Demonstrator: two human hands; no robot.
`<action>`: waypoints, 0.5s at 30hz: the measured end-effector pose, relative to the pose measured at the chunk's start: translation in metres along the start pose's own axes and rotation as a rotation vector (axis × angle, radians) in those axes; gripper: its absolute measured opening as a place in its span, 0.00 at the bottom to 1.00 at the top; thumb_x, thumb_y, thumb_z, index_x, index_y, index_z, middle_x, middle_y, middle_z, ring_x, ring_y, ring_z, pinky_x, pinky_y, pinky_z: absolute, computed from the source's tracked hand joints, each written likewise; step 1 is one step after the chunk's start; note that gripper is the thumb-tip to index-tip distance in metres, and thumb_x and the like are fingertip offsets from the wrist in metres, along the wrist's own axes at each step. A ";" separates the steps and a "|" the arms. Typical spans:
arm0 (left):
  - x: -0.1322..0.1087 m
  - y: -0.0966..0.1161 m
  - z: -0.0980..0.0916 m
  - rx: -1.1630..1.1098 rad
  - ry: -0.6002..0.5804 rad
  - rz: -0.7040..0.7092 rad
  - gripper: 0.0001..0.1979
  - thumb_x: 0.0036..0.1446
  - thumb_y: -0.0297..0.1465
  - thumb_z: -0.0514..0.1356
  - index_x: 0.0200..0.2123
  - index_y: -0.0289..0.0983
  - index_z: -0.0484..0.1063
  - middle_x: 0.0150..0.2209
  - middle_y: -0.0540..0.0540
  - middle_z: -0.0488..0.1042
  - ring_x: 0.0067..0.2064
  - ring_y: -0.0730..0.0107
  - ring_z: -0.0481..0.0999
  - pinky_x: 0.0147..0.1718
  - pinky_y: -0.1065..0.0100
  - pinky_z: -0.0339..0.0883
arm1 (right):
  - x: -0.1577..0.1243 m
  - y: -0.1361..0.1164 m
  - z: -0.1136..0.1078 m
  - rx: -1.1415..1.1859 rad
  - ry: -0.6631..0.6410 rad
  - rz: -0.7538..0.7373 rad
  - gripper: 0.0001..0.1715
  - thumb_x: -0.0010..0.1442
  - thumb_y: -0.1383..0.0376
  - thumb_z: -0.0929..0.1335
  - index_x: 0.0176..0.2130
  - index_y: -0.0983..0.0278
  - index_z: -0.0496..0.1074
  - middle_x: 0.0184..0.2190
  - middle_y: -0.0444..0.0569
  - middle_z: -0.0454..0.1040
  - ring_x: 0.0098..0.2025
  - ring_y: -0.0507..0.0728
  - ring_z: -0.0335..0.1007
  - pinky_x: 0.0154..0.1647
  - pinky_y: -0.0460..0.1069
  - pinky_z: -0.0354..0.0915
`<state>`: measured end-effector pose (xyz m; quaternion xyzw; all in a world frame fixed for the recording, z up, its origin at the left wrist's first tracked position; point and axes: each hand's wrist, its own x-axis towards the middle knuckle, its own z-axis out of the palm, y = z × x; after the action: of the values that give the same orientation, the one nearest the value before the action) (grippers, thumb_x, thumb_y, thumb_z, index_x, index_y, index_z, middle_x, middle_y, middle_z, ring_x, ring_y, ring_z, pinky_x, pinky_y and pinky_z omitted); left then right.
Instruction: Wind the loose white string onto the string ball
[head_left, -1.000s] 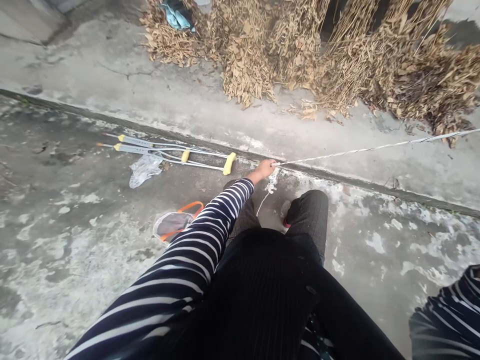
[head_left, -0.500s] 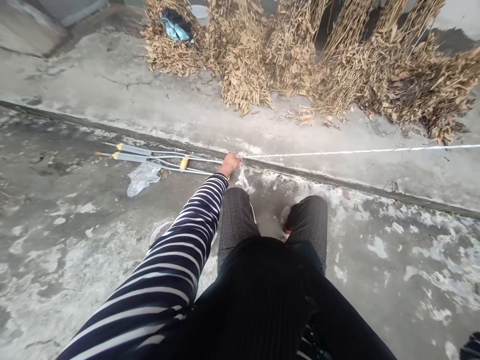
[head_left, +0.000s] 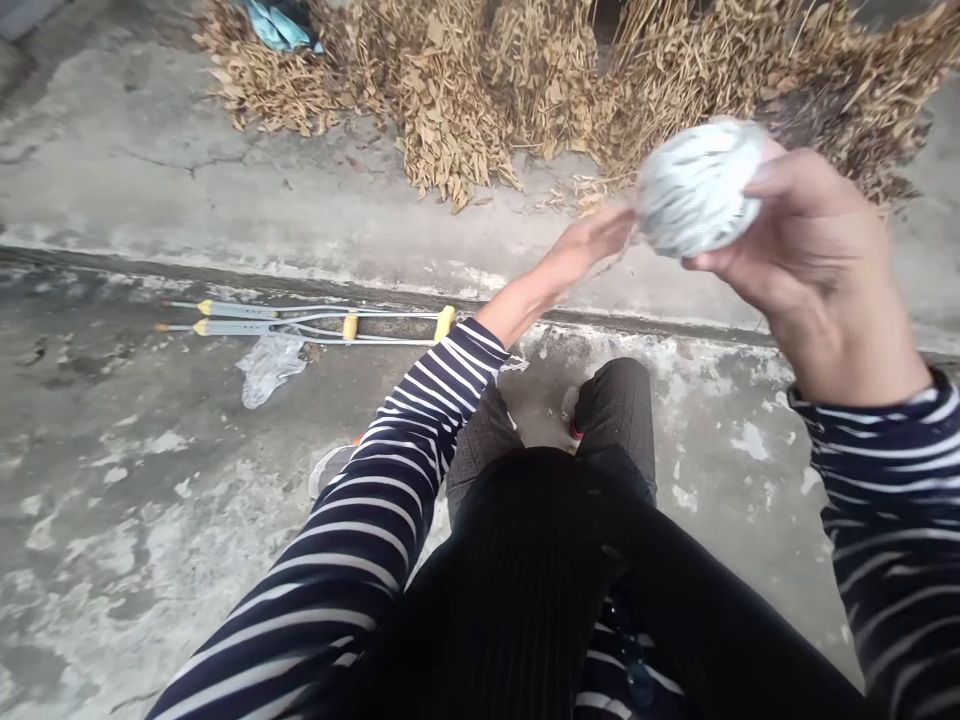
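Observation:
A ball of white string (head_left: 697, 190), blurred by motion, is up in front of me on the right. My right hand (head_left: 817, 230) grips it from its right side, thumb on top and fingers beneath. My left hand (head_left: 596, 240) reaches to the ball's left side with its fingers pressed together. A thin strand of string shows by the left fingers, though blur and the ball hide the fingertips. More loose white string (head_left: 514, 365) hangs near my left cuff.
On the ground to the left lie a pair of crutches (head_left: 240, 318) with yellow pads and a crumpled clear plastic bag (head_left: 270, 370). Dried plant stalks (head_left: 465, 110) are heaped along the back, a light-blue cloth (head_left: 277, 25) on them. A low concrete ledge (head_left: 360, 235) runs across.
My right hand has come into view with the ball of string. My left hand has moved right and up to meet it. The long taut strand across the ledge is no longer visible.

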<state>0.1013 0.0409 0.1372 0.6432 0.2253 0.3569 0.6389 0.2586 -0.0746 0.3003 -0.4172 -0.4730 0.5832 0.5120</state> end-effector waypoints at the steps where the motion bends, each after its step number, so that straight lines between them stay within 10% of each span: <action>1: -0.001 0.018 0.009 -0.060 -0.033 0.046 0.20 0.77 0.28 0.47 0.63 0.27 0.71 0.61 0.40 0.77 0.68 0.52 0.72 0.62 0.55 0.64 | 0.008 0.004 0.005 0.017 -0.024 0.019 0.26 0.44 0.67 0.75 0.46 0.63 0.74 0.40 0.42 0.76 0.32 0.49 0.74 0.20 0.41 0.71; 6: -0.044 0.047 0.018 -0.191 -0.044 -0.003 0.21 0.80 0.38 0.47 0.54 0.28 0.73 0.30 0.48 0.79 0.41 0.67 0.86 0.56 0.57 0.74 | 0.027 0.026 -0.002 0.177 0.059 -0.007 0.33 0.38 0.67 0.75 0.47 0.64 0.72 0.34 0.39 0.77 0.32 0.51 0.74 0.17 0.43 0.66; 12: -0.082 -0.005 0.001 0.056 0.053 -0.169 0.19 0.72 0.43 0.61 0.36 0.33 0.76 0.25 0.50 0.77 0.34 0.70 0.83 0.49 0.64 0.75 | 0.010 0.044 -0.034 0.383 0.196 0.056 0.30 0.31 0.67 0.77 0.39 0.59 0.74 0.32 0.33 0.80 0.34 0.48 0.74 0.22 0.38 0.64; 15: -0.105 -0.031 -0.014 0.150 0.079 -0.239 0.18 0.68 0.43 0.64 0.33 0.33 0.76 0.26 0.47 0.79 0.34 0.69 0.82 0.48 0.65 0.73 | 0.000 0.032 -0.067 0.454 0.215 -0.075 0.14 0.45 0.63 0.72 0.36 0.59 0.77 0.31 0.31 0.80 0.34 0.44 0.74 0.24 0.36 0.62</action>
<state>0.0279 -0.0254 0.0873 0.6432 0.3513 0.2857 0.6175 0.3168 -0.0675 0.2554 -0.3334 -0.2879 0.6072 0.6613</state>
